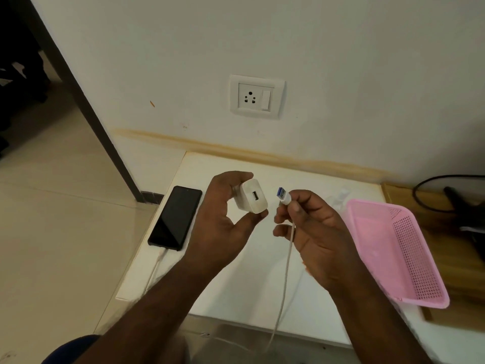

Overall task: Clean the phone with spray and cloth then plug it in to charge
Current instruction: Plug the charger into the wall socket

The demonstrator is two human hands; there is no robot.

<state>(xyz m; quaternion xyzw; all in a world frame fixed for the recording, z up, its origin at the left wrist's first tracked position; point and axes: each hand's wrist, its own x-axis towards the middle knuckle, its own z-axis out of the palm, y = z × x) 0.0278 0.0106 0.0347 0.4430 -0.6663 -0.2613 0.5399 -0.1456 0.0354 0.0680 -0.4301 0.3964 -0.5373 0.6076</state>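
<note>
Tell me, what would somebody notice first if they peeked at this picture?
Probably the two hands in the middle: the left hand holds a white charger block, and the right hand pinches a white cable by its blue-tipped plug, close to the block but not in it. Next, the bright pink basket on the right, and the black phone lying on the white table at the left.

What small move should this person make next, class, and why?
Probably push the USB plug, pinched in the right hand, into the adapter held by the left hand: its port faces the plug, a gap remains, and the phone already has a cable attached.
</note>
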